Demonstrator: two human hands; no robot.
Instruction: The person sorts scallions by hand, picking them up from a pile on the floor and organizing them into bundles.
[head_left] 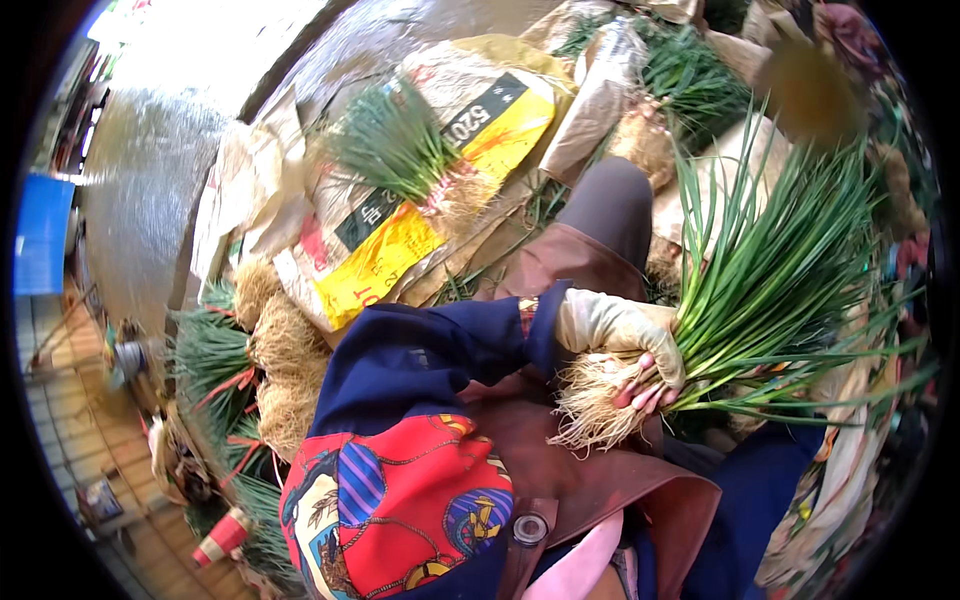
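My left hand [625,340], in a pale, dirt-stained glove, comes across from the left in a navy sleeve. Its fingers are wrapped around a large bunch of green onions [770,290], gripped just at the pinkish-white bulbs. Tangled pale roots [600,405] hang out on the left side of the glove, and the long green leaves fan out to the upper right. My right arm shows only as a navy sleeve [765,500] at the lower right, and its hand cannot be seen beneath the leaves. A smaller bunch of green onions [405,150] lies ahead on a printed sack [490,150].
At left, several bundles of green onions [290,340] lie stacked, roots toward me, with red ties. More green onions [690,75] rest on sacks at the far right. My bent knee [610,205] rises in the middle. A red-and-white object [222,537] sits lower left.
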